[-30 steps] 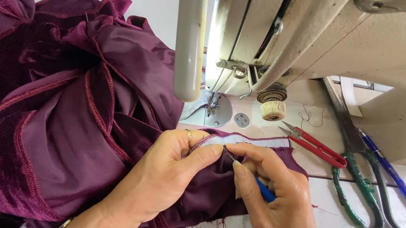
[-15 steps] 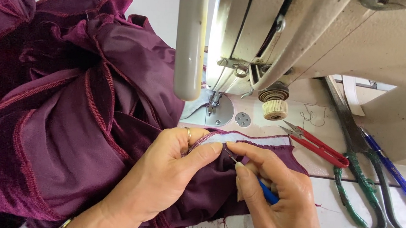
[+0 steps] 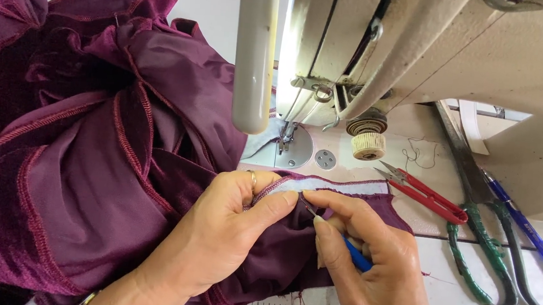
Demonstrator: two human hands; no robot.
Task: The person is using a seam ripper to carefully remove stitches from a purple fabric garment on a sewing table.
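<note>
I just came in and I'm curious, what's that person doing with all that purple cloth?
A person sits at a sewing machine with a big pile of dark purple fabric. The left hand pinches the fabric's stitched edge flat on the table. The right hand holds a small blue-handled tool, its thin tip at the seam. Red thread snips and green-handled scissors lie to the right, untouched.

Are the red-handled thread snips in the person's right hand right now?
No, the red-handled thread snips lie untouched on the sewing table, while the right hand holds a small blue-handled tool against the maroon fabric.
</note>
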